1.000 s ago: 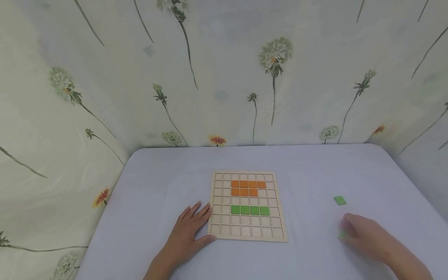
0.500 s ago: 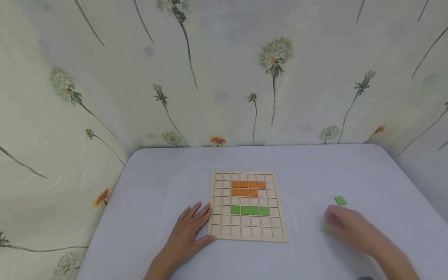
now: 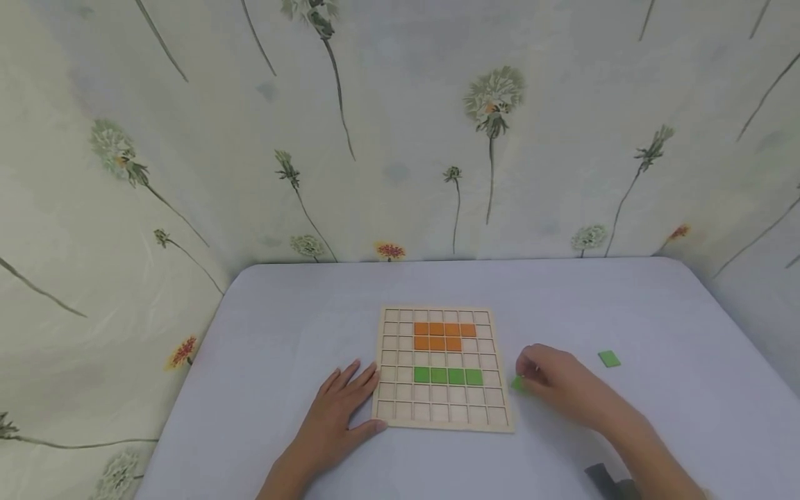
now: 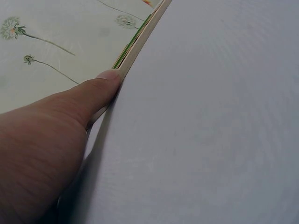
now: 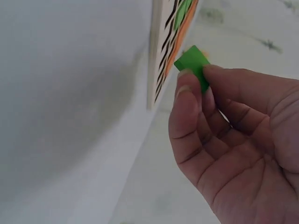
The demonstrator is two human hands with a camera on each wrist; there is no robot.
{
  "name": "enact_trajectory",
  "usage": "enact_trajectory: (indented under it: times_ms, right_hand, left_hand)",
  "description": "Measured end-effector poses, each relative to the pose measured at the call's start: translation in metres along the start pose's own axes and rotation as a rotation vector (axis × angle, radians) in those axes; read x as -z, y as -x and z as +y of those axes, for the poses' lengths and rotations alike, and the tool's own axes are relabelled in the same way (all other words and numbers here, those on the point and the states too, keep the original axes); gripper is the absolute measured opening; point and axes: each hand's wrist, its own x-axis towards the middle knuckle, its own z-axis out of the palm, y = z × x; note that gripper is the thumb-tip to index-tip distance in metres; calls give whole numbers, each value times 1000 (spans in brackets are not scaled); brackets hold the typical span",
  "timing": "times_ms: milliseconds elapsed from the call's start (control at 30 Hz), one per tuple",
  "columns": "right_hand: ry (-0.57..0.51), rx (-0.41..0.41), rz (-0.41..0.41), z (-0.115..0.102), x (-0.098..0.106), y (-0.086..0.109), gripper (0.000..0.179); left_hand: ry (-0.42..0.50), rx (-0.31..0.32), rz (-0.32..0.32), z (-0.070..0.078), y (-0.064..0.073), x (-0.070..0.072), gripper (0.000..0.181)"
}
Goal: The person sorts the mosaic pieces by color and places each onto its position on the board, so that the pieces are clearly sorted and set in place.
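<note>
A wooden grid board [image 3: 428,414] lies on the table, with a row of green square tiles [image 3: 439,376] and two rows of orange square tiles [image 3: 437,336] set in its cells. My left hand [image 3: 340,417] rests flat with fingers spread, fingertips and thumb touching the board's left edge; its thumb [image 4: 93,95] lies along that edge in the left wrist view. Just off the board's right edge, my right hand [image 3: 565,385] pinches a green square tile [image 5: 192,63] between thumb and fingers, held above the table.
One loose green tile [image 3: 609,358] lies on the table to the right of the right hand. A white cloth covers the table [image 3: 281,312]. Behind it hangs a curtain [image 3: 400,139] printed with dandelions. A dark shape [image 3: 603,479] shows beneath the right forearm.
My right hand has moved left and slightly away from me, carrying the green tile from the right side of the table to beside the board. The left hand has stayed still.
</note>
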Motion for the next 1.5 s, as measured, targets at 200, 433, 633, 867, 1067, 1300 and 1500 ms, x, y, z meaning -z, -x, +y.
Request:
enact_trajectory:
  times_ms: [200,433,633,867,1067,1300,1500]
  right_hand:
    - [-51,45,5,-27,-19,-21,14]
    - [-67,198,38,-50,-41,-44,14]
    - [-52,219,25,-68,-57,-56,11]
    - [-58,272,18,-79,-70,-63,11]
    - [-5,289,1,-87,-78,-67,10]
    - [35,280,6,-90,-82,-69,12]
    - [41,273,-38,-91,-84,-71,14]
  left_hand:
    - [-11,-6,-1,-2,0,-2,85]
    - [-8,-7,0,-3,-1,-2,85]
    - [10,-20,7,-3,-1,-2,84]
    - [31,-16,0,-2,0,-2,84]
    - [32,-12,3,-3,-1,-1,83]
    - [34,-12,-2,-3,0,-1,84]
    - [31,-32,25,-3,0,-2,83]
